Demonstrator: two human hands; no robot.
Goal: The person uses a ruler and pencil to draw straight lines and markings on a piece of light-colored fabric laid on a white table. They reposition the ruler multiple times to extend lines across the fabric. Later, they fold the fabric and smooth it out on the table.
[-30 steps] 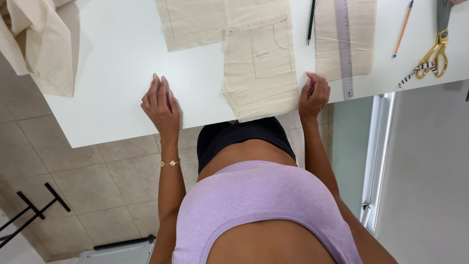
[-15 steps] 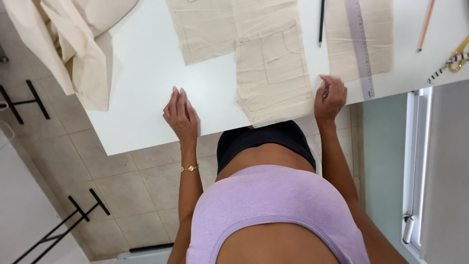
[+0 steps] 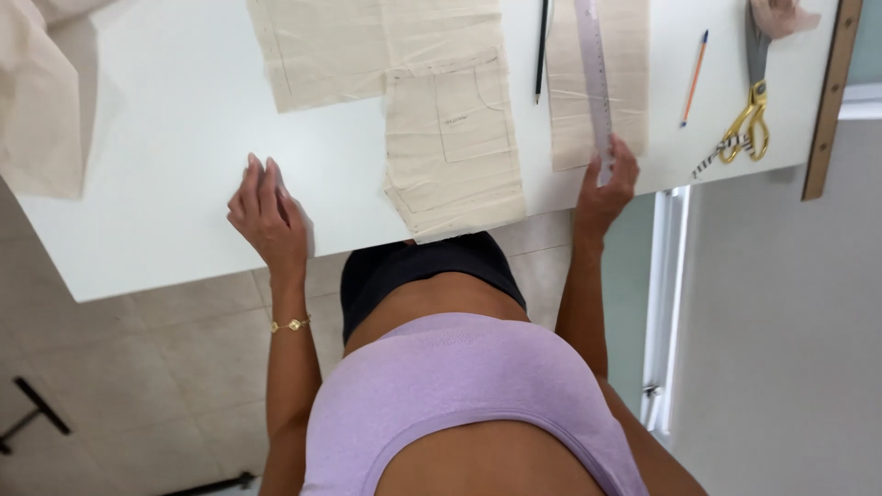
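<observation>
My left hand (image 3: 266, 219) lies flat on the white table (image 3: 165, 184) near its front edge, holding nothing. My right hand (image 3: 606, 188) is at the table's front edge, with thumb and fingers around the near end of a long clear ruler (image 3: 591, 64). The ruler lies along a narrow strip of cream fabric (image 3: 634, 83). Between my hands a cream fabric piece with drawn pattern lines (image 3: 455, 147) overhangs the table edge. A wider cream piece (image 3: 349, 50) lies behind it.
A black pencil (image 3: 542, 50) lies left of the ruler and an orange pencil (image 3: 694, 78) right of it. Gold-handled scissors (image 3: 749, 110) sit far right beside a wooden strip (image 3: 827, 101). Loose cream cloth (image 3: 41, 101) hangs at the table's left. A tiled floor is below.
My right hand has moved right along the table edge and taken hold of the ruler's near end. My left hand stays flat on the table. The view has shifted.
</observation>
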